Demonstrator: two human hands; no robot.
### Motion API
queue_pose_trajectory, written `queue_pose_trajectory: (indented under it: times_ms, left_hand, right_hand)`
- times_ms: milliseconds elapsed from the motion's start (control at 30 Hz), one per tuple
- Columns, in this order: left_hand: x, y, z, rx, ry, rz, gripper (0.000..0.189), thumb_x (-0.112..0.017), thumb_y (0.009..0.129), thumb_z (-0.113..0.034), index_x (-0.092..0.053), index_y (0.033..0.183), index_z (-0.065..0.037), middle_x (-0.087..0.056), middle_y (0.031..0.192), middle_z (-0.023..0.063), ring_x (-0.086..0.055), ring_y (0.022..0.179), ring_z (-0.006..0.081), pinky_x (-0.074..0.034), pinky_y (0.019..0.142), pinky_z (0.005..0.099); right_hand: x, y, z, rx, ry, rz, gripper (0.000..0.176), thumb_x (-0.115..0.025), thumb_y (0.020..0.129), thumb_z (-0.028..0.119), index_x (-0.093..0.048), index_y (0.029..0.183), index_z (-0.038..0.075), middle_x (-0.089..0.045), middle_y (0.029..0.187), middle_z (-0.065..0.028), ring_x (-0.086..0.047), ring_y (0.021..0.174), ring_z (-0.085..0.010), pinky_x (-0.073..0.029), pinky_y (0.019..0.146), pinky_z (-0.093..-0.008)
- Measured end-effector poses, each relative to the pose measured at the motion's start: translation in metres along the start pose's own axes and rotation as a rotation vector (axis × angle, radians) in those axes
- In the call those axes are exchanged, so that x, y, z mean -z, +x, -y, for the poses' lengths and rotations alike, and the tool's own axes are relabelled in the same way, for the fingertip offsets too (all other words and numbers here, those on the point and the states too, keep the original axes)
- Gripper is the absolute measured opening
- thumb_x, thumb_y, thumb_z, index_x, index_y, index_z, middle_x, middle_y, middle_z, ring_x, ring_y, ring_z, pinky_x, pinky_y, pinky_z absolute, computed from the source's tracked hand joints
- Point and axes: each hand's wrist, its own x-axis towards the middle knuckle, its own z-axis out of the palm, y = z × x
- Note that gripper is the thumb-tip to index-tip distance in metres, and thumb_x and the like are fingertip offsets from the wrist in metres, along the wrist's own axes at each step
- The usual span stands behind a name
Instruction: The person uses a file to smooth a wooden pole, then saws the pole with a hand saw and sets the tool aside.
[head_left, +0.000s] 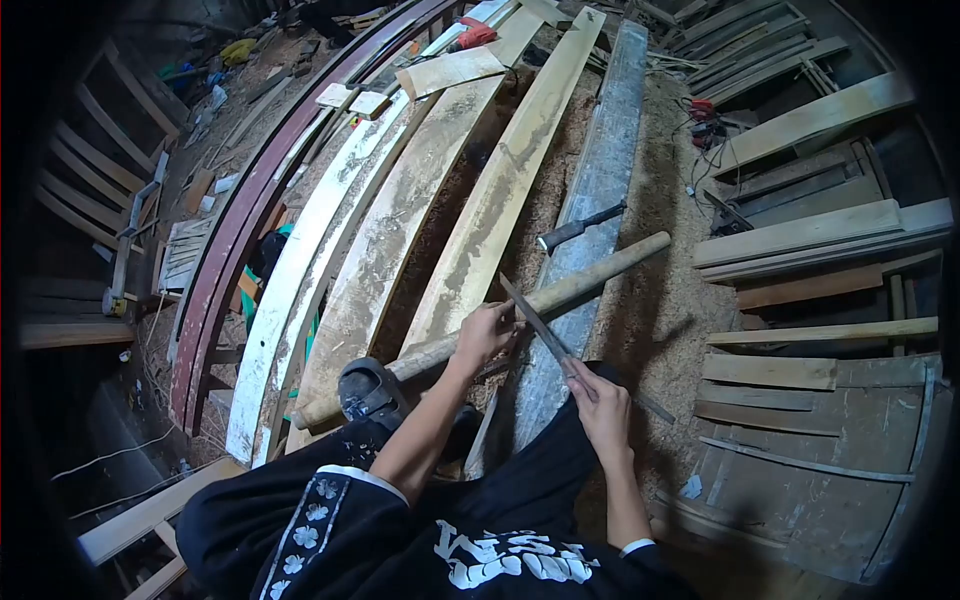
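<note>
You sit over a round wooden pole [605, 268] laid aslant across the boards, a long narrow bar [541, 326] in your right hand [600, 402]. The pole could roll or swing, being round and resting on uneven planks; your sandal [372, 392] crosses it at the near left, though whether it presses down cannot be told. The bar could skid off that curved surface toward your left hand [484, 338], whose fingers sit close to its far end. A knock could also shift the black-gripped tool [580, 228] lying loose on the grey board [612, 120]. The pole runs from near left to far right, passing under your left hand and beyond your right. Your hands are apart: the right closed around the bar, the left curled at the pole, its grip unclear.
</note>
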Motion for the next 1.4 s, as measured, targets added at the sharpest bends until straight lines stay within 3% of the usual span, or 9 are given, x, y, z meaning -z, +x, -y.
queue_pose_trajectory:
  times_ms: [133,233,300,367,667,833,1067,1233,1400]
  left_hand:
    - [-0.006,-0.010,0.006,-0.025,-0.018,-0.125,0.053,-0.082,0.084,-0.036,-0.072,0.123,-0.002,-0.073,0.111,0.0183,-0.068,0.102,0.0397,-0.056,0.087,0.0475]
    - [-0.009,-0.010,0.003,0.025,-0.025,-0.114,0.052,-0.081,0.085,-0.035,-0.070,0.122,0.000,-0.072,0.116,0.0176,-0.068,0.104,0.0390,-0.056,0.089,0.0464]
    - [-0.006,-0.008,0.006,-0.180,0.002,-0.165,0.052,-0.080,0.085,-0.032,-0.069,0.123,0.001,-0.071,0.119,0.0172,-0.066,0.108,0.0376,-0.055,0.091,0.0451]
    - [-0.009,-0.010,0.010,-0.188,0.035,-0.158,0.052,-0.080,0.084,-0.030,-0.067,0.125,0.000,-0.071,0.121,0.0170,-0.065,0.110,0.0360,-0.055,0.092,0.0442]
    - [-0.013,-0.010,0.008,-0.199,0.075,-0.232,0.050,-0.081,0.082,-0.026,-0.071,0.123,0.000,-0.073,0.120,0.0132,-0.064,0.094,0.0336,-0.056,0.083,0.0440]
    - [-0.006,-0.009,0.007,-0.139,0.054,-0.151,0.050,-0.082,0.083,-0.026,-0.072,0.123,0.001,-0.073,0.125,0.0173,-0.067,0.097,0.0363,-0.057,0.086,0.0440]
    - [-0.011,-0.007,0.013,-0.157,0.012,-0.187,0.048,-0.081,0.082,-0.032,-0.074,0.120,-0.003,-0.074,0.120,0.0160,-0.067,0.096,0.0373,-0.057,0.083,0.0458]
    - [-0.010,-0.014,0.000,-0.114,0.088,-0.176,0.047,-0.081,0.084,-0.031,-0.074,0.119,-0.001,-0.074,0.121,0.0178,-0.069,0.090,0.0387,-0.058,0.082,0.0446]
    - [-0.005,-0.017,0.001,-0.123,0.053,-0.097,0.047,-0.079,0.087,-0.034,-0.074,0.121,-0.002,-0.074,0.123,0.0175,-0.068,0.093,0.0382,-0.059,0.084,0.0445]
  right_hand:
    - [0.010,-0.002,0.003,0.044,0.011,-0.187,0.030,-0.067,0.099,0.007,-0.071,0.129,0.004,-0.074,0.119,-0.0183,-0.073,0.105,-0.0360,-0.058,0.085,-0.0404]
    - [0.019,-0.002,0.016,0.017,0.017,-0.072,0.031,-0.067,0.099,0.008,-0.071,0.129,0.004,-0.074,0.119,-0.0180,-0.073,0.106,-0.0361,-0.058,0.086,-0.0405]
    - [-0.001,0.002,0.008,-0.005,0.009,-0.058,0.031,-0.068,0.099,0.010,-0.071,0.129,0.006,-0.074,0.119,-0.0177,-0.073,0.105,-0.0359,-0.058,0.086,-0.0401]
    - [-0.020,0.005,-0.006,0.030,-0.076,-0.110,0.030,-0.068,0.099,0.011,-0.072,0.129,0.007,-0.074,0.118,-0.0171,-0.073,0.105,-0.0354,-0.058,0.085,-0.0396]
    - [-0.017,0.020,0.010,0.042,-0.187,-0.090,0.035,-0.070,0.097,0.009,-0.071,0.131,0.010,-0.075,0.116,-0.0148,-0.074,0.106,-0.0333,-0.059,0.085,-0.0399]
    - [-0.019,0.016,-0.001,0.123,-0.086,-0.129,0.035,-0.070,0.096,0.009,-0.071,0.131,0.013,-0.075,0.115,-0.0166,-0.073,0.101,-0.0368,-0.058,0.082,-0.0418]
    - [-0.037,0.042,0.001,0.107,0.003,-0.070,0.038,-0.068,0.096,0.002,-0.067,0.134,0.003,-0.073,0.118,-0.0235,-0.073,0.107,-0.0374,-0.059,0.087,-0.0415]
    - [-0.035,0.062,-0.001,0.111,-0.104,-0.039,0.037,-0.069,0.096,0.008,-0.069,0.133,0.009,-0.072,0.123,-0.0184,-0.072,0.105,-0.0395,-0.058,0.085,-0.0427]
    - [-0.028,0.033,0.000,0.012,-0.049,-0.071,0.035,-0.071,0.095,0.007,-0.071,0.129,0.006,-0.075,0.111,-0.0200,-0.072,0.103,-0.0399,-0.058,0.084,-0.0431]
